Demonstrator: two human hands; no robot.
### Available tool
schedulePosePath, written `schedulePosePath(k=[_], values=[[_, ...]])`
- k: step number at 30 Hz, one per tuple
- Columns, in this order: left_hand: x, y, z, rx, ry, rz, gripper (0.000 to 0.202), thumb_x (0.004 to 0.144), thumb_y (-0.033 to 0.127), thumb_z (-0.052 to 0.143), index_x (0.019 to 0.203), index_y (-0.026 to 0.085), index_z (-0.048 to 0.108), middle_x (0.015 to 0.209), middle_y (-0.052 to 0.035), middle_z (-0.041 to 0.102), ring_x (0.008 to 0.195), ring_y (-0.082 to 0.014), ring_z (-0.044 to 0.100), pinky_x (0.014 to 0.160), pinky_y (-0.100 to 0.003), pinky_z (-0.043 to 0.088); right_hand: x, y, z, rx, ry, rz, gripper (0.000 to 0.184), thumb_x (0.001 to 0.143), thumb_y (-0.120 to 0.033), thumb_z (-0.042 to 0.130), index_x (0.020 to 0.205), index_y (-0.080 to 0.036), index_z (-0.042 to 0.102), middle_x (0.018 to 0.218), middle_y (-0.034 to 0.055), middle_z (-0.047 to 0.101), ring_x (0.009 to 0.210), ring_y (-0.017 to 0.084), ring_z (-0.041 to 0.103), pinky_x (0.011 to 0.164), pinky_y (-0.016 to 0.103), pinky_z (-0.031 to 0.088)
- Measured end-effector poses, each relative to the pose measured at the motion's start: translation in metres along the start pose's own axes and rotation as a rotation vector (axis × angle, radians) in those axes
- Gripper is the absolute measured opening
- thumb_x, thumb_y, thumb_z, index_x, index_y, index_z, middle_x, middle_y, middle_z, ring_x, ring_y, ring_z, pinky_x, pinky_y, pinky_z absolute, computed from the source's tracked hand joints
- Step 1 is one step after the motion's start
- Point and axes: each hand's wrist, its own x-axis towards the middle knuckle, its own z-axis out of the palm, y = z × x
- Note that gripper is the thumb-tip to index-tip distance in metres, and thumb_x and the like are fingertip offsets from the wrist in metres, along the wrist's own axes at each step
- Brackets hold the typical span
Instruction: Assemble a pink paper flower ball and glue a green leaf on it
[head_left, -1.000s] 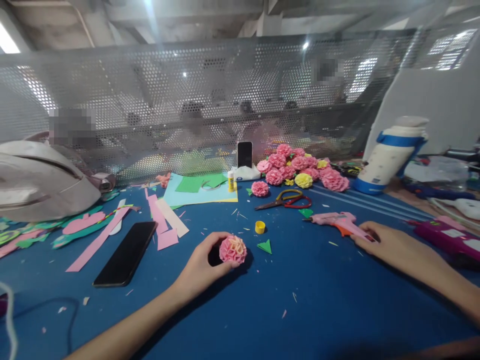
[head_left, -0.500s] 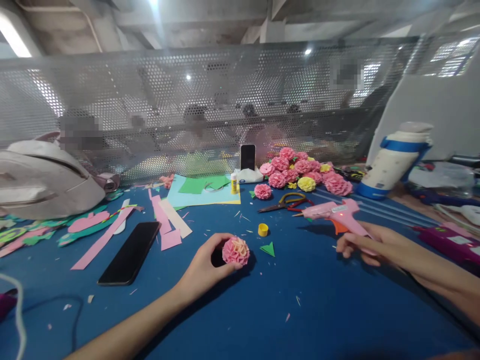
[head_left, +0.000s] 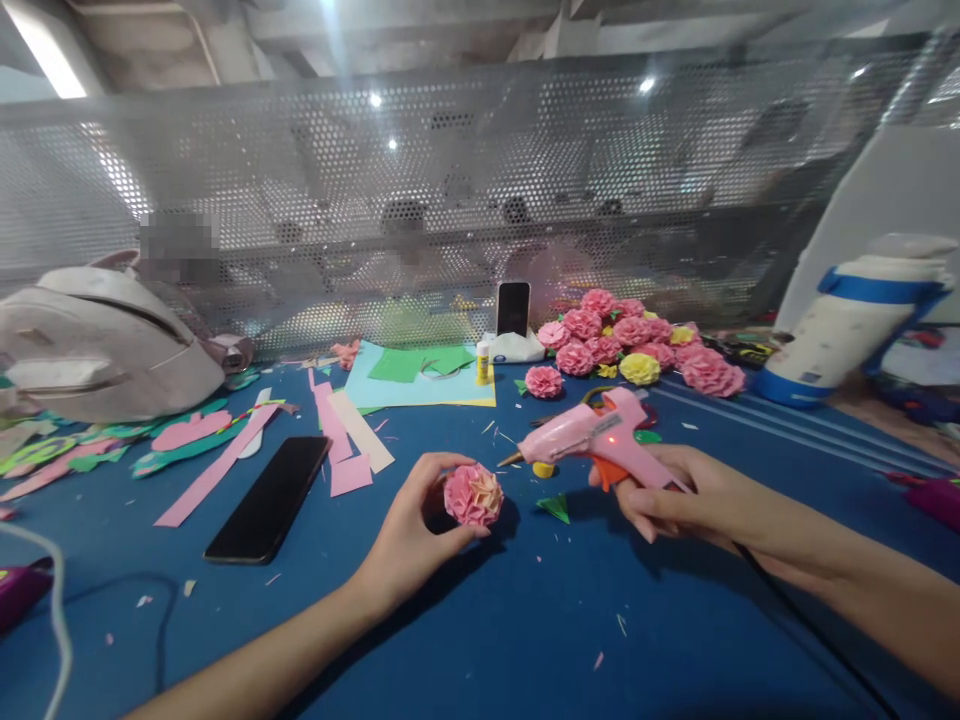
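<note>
Between the thumb and fingers of my left hand [head_left: 416, 525] is a pink paper flower [head_left: 472, 494] with a paler patch on its right side. My right hand [head_left: 660, 495] grips a pink glue gun [head_left: 592, 432] by its handle, fingers near the orange trigger [head_left: 610, 474]. The gun's nozzle points left, a short gap from the flower. Under the gun lie a yellow cap [head_left: 544, 470], partly covered, and a green paper scrap [head_left: 556, 508]. The scissors behind the gun are mostly hidden.
A pile of pink and yellow paper flowers [head_left: 637, 340] sits at the back right, beside a white-and-blue bottle [head_left: 847, 325]. A black phone [head_left: 270, 500], pink paper strips [head_left: 217, 465] and a pale bag [head_left: 112, 345] lie left. A glue stick [head_left: 482, 363] stands on blue paper.
My right hand has brought the glue gun leftward, its nozzle now close to the flower. My left hand still holds the flower, which looks slightly turned. The view has shifted a little.
</note>
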Motion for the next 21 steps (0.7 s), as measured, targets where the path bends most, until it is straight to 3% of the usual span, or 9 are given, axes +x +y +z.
schedulePosePath(k=[5, 13, 18, 21], values=[[0.003, -0.002, -0.003, -0.009, 0.026, 0.065, 0.047, 0.076, 0.027, 0.082, 0.116, 0.024, 0.058, 0.122, -0.0058, 0.057, 0.111, -0.023, 0.062, 0.1, -0.039, 0.051, 0.021, 0.001, 0.008, -0.007, -0.091, -0.044, 0.051, 0.092, -0.061, 0.055, 0.067, -0.017, 0.054, 0.062, 0.0025, 0.058, 0.052, 0.009, 0.033, 0.049, 0.027, 0.021], [0.001, 0.0, -0.002, -0.01, 0.063, 0.053, 0.048, 0.076, 0.025, 0.082, 0.116, 0.025, 0.056, 0.125, -0.0063, 0.057, 0.115, -0.0239, 0.061, 0.103, -0.04, 0.051, 0.023, 0.005, 0.008, -0.039, -0.074, -0.078, 0.05, 0.095, -0.062, 0.05, 0.085, -0.014, 0.065, 0.057, 0.0008, 0.058, 0.048, 0.009, 0.031, 0.044, 0.025, 0.02], [0.002, 0.002, -0.001, -0.081, 0.056, -0.026, 0.053, 0.074, 0.032, 0.084, 0.117, 0.025, 0.054, 0.122, -0.0073, 0.063, 0.109, -0.025, 0.066, 0.096, -0.04, 0.055, 0.021, 0.007, 0.005, -0.068, -0.063, -0.095, 0.058, 0.094, -0.065, 0.048, 0.064, -0.016, 0.059, 0.055, 0.002, 0.057, 0.047, 0.008, 0.032, 0.043, 0.025, 0.021], [0.003, 0.004, -0.001, -0.087, 0.053, -0.042, 0.054, 0.074, 0.034, 0.084, 0.117, 0.025, 0.053, 0.116, -0.0058, 0.066, 0.104, -0.0231, 0.068, 0.094, -0.038, 0.056, 0.021, 0.009, 0.005, -0.081, -0.059, -0.097, 0.055, 0.096, -0.062, 0.047, 0.069, -0.016, 0.062, 0.056, 0.002, 0.057, 0.048, 0.009, 0.033, 0.044, 0.025, 0.022]])
